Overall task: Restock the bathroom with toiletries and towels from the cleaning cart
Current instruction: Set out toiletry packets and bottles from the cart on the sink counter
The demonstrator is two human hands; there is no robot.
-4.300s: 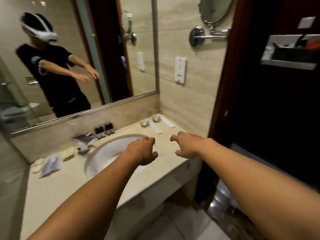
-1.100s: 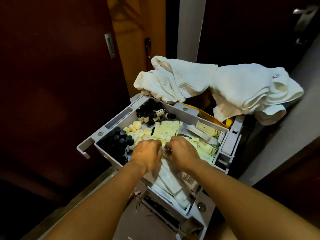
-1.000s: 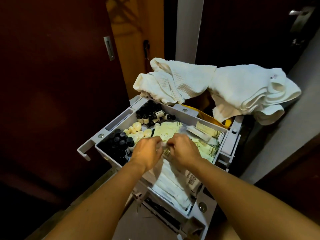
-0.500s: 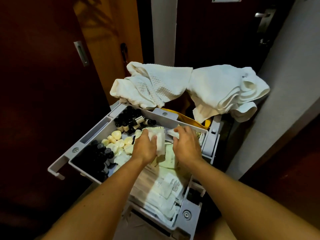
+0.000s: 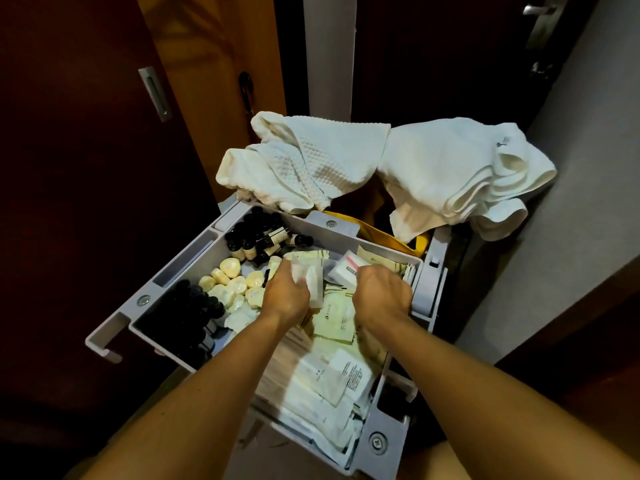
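The grey tray of the cleaning cart (image 5: 187,261) holds small dark bottles (image 5: 256,237), round pale soaps (image 5: 230,280) and many flat toiletry packets (image 5: 337,315). My left hand (image 5: 285,297) grips a small bundle of clear-wrapped packets (image 5: 310,277) above the tray's middle. My right hand (image 5: 379,296) reaches down among the packets at the tray's right side with its fingers curled; what they hold is hidden. Two white towels (image 5: 311,164) (image 5: 453,174) hang over the back of the cart.
A yellow bag (image 5: 377,232) sits behind the tray under the towels. A dark wooden sliding door (image 5: 86,150) stands to the left and a grey wall (image 5: 571,168) to the right. More dark bottles (image 5: 187,313) fill the tray's left compartment.
I turned from the bathroom sink to the cart. Over the last second both hands moved from the near packets toward the tray's back, and my left hand lifted a bundle of packets.
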